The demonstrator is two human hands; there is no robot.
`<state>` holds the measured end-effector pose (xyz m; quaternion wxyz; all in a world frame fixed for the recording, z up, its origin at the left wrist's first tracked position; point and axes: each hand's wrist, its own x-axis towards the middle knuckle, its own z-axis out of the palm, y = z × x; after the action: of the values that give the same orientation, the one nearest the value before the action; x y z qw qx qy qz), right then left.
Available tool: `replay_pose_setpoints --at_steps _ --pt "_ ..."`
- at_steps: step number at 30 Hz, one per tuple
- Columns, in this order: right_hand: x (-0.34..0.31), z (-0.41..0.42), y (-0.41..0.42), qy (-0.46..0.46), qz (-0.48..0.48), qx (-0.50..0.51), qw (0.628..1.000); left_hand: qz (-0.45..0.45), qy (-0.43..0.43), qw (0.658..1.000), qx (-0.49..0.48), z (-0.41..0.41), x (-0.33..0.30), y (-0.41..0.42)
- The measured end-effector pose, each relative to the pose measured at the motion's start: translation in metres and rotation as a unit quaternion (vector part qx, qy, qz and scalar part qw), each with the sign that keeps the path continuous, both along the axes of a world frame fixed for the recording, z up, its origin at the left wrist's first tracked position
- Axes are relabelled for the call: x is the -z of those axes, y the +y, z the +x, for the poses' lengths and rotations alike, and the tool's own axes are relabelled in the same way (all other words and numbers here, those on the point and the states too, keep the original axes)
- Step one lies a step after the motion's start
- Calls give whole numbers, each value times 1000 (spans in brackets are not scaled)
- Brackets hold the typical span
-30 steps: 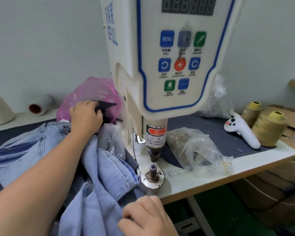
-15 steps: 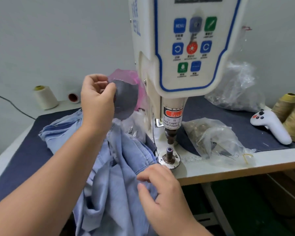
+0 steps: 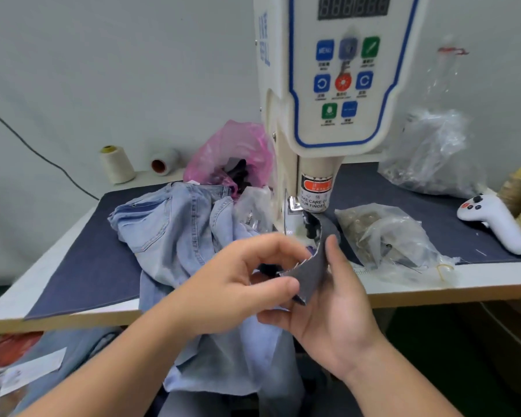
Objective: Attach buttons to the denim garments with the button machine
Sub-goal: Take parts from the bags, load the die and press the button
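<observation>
Low in the centre of the frame, my left hand (image 3: 247, 284) and right hand (image 3: 328, 299) share one dark grey denim patch (image 3: 315, 266). The left grip pinches its near lower edge between thumb and forefinger; the right cradles it from behind, thumb laid up its outer face. The patch stands curled, its long axis running up and away toward the machine's punch (image 3: 310, 227), which sits just beyond its top edge (so the coming move, I judge, is a short push forward and down, right hand nearer the die). Half a second ago only my left hand held this patch, raised at centre left, while the right rested on the jeans by the die; now both have met at the front. The pale denim garment (image 3: 175, 230) lies heaped on the counter (image 3: 82, 266) left of the machine, spilling over the near edge. Beyond stands the button machine (image 3: 337, 85), and right of it a clear bag of buttons (image 3: 373, 233).
</observation>
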<state>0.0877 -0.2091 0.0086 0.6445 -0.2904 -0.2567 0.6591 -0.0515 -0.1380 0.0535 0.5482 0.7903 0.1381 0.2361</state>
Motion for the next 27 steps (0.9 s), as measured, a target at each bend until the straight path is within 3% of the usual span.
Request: replay_pose_setpoints --at_steps 2,4,6,8,13,17,19,21,23,27 --pt "4 4 -4 21 -1 -28 999 -49 14 999 9 3 1 3" --pt "9 5 -7 39 -4 -41 998 -34 43 996 -71 11 7 8" --pt "15 5 -10 71 -12 -37 997 92 99 974 -179 20 17 11" --pt "21 5 -13 89 -10 -47 995 245 159 929 -227 26 23 11" --pt "32 14 -24 60 21 -87 994 173 255 932 -192 18 18 16" --pt "35 17 -28 -92 15 26 995 236 271 917 -175 14 11 17" --pt "38 17 -27 -209 -31 108 971 236 273 919 -157 14 8 19" --pt "40 16 -25 -271 -61 167 946 221 293 919 -145 11 2 24" --pt "44 18 -24 -260 -94 220 936 224 348 900 -138 7 -4 36" --pt "52 25 -29 -136 -139 247 949 305 472 814 -150 5 1 51"
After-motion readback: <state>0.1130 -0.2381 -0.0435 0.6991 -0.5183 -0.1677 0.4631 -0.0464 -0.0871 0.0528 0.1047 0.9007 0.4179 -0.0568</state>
